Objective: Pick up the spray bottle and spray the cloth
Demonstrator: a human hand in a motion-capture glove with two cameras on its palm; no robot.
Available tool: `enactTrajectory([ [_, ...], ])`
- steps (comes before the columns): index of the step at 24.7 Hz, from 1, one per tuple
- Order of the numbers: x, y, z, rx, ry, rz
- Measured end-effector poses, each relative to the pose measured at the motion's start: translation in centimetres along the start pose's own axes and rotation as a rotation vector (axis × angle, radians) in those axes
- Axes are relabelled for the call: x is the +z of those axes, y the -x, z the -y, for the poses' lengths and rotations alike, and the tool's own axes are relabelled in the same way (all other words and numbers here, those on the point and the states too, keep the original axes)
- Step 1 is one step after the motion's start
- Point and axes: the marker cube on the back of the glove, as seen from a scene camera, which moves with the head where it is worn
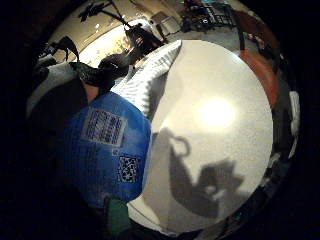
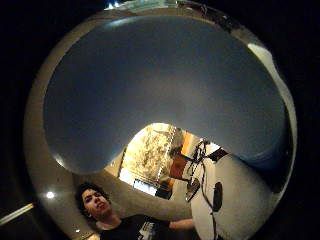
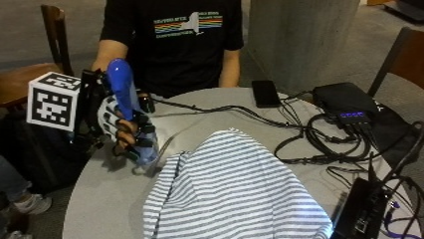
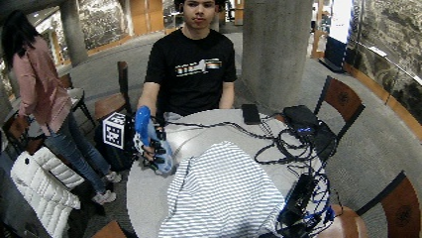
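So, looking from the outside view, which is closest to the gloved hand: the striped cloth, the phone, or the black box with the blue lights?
1. Striped cloth, on the table right beside the right hand.
2. Phone, at the far table edge.
3. Black box, across the table among the cables.

Spray bottle nozzle and trigger hidden behind gloved right hand; label print unreadable in little-finger view; striped cloth cut off at outside view's lower edge
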Motion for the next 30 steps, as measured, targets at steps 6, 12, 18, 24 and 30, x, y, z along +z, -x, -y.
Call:
enactTrajectory([
  [6, 1.9, 3.6, 0.1, 0.056, 0.184, 0.039],
  [12, 3.9, 4.2, -0.2, 0.158, 0.325, 0.056],
  [18, 4.9, 3.9, -0.3, 0.207, 0.393, -0.014],
  [24, 5.4, 3.9, -0.4, 0.275, 0.46, -0.032],
  [30, 5.7, 3.8, -0.6, 0.289, 0.492, -0.033],
])
